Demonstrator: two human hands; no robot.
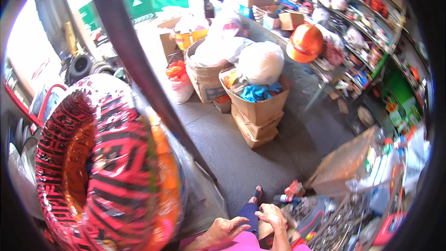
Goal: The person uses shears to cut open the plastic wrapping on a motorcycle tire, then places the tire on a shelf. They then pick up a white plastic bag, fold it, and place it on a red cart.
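Observation:
Low in the head view, my left hand point(224, 230) is held over my pink top, its thumb and forefinger apart with a gap between them. Nothing shows in that gap. Just to its right is my right hand point(273, 215), its fingers curled in; whatever they hold, if anything, is too small or hidden to make out. The two hands are apart from each other. Beneath them show my dark blue trousers point(249, 212) and one sandalled foot point(256, 194) on the grey floor.
Plastic-wrapped tyres point(118, 158) with red-black and orange wrapping stand at left, beside a dark post point(139, 60). Stuffed cartons point(258, 111) stand ahead. An orange helmet point(304, 42) rests near crowded shelves point(344, 14). A cardboard sheet point(341, 162) and metal parts point(341, 216) are at right.

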